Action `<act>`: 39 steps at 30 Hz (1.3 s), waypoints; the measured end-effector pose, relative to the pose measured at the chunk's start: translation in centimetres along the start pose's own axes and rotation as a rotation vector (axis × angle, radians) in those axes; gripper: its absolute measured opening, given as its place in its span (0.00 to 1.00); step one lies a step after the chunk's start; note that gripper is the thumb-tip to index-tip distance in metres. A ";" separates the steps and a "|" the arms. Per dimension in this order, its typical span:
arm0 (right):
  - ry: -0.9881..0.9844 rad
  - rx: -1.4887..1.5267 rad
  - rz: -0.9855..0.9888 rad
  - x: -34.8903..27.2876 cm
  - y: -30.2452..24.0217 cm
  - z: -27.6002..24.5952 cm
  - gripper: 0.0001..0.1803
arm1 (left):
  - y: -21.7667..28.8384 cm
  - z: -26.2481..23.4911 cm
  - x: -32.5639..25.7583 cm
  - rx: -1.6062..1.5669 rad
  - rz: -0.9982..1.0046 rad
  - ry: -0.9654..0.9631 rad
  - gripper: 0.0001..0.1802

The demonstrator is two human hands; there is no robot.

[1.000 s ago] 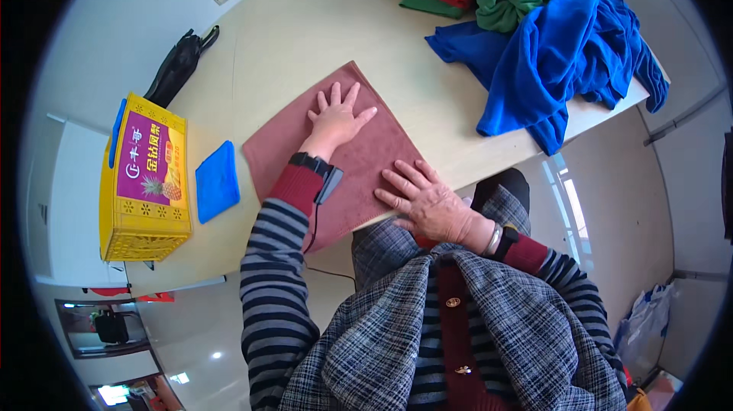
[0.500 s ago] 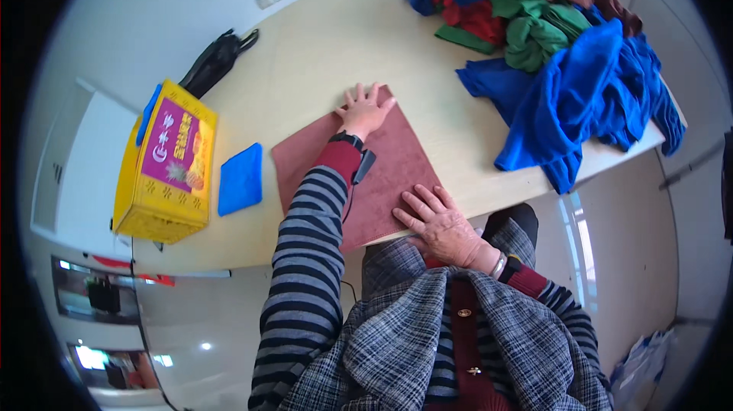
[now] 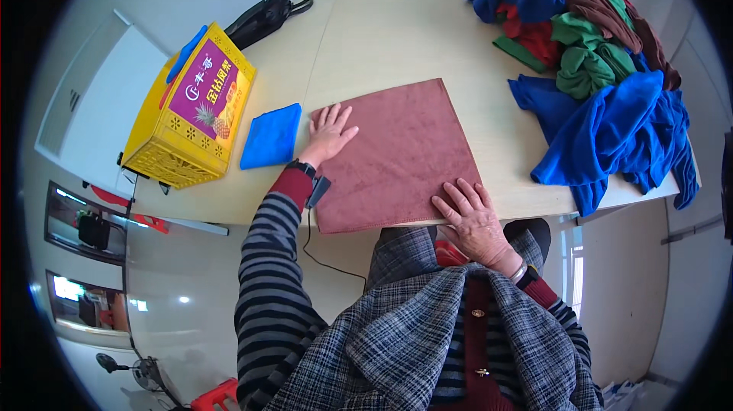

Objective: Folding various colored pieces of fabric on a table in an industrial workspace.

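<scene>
A square brown cloth [image 3: 397, 148] lies spread flat at the table's near edge, in front of me. My left hand [image 3: 330, 136] rests on its left side near the far left corner, fingers stretched out. On the near right corner lies my right hand [image 3: 472, 220], its fingers also extended and pressing flat. Neither hand grips anything. Just left of the brown cloth is a folded blue cloth [image 3: 271, 137].
A yellow crate [image 3: 179, 144] with a purple label stands at the left, blue cloth over its rim. Behind it lies a black umbrella-like item [image 3: 263, 20]. Blue cloths [image 3: 611, 140], green cloths [image 3: 592, 56], red and brown ones are heaped at the right.
My left hand has moved from the brown cloth's far right part across to its left side. My right hand stays at the near right corner. The view has shifted.
</scene>
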State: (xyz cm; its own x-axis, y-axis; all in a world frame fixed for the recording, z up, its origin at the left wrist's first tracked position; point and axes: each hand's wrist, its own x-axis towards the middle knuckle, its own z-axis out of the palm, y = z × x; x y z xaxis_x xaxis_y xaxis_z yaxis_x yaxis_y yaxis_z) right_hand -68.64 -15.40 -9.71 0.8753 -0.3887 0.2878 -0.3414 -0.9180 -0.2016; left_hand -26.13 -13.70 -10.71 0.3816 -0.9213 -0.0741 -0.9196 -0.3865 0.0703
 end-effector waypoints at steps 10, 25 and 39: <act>0.015 -0.028 0.001 -0.1 -0.5 0.2 0.33 | 2.8 -2.2 -1.7 0.146 -0.073 -0.005 0.40; 0.026 -0.025 0.009 0.0 -0.2 0.9 0.37 | 3.3 1.6 -16.0 -0.047 -0.018 0.091 0.37; -0.005 0.008 0.003 1.1 -1.0 -0.5 0.39 | 3.5 4.7 -25.6 0.074 0.184 0.526 0.26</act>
State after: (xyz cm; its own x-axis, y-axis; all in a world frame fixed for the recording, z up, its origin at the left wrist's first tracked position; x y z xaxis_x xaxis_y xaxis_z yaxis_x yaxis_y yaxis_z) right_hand -67.57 -14.95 -8.71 0.8760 -0.3911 0.2823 -0.3412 -0.9162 -0.2103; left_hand -39.61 8.73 -13.20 0.1923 -0.8771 0.4401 -0.9722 -0.2314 -0.0364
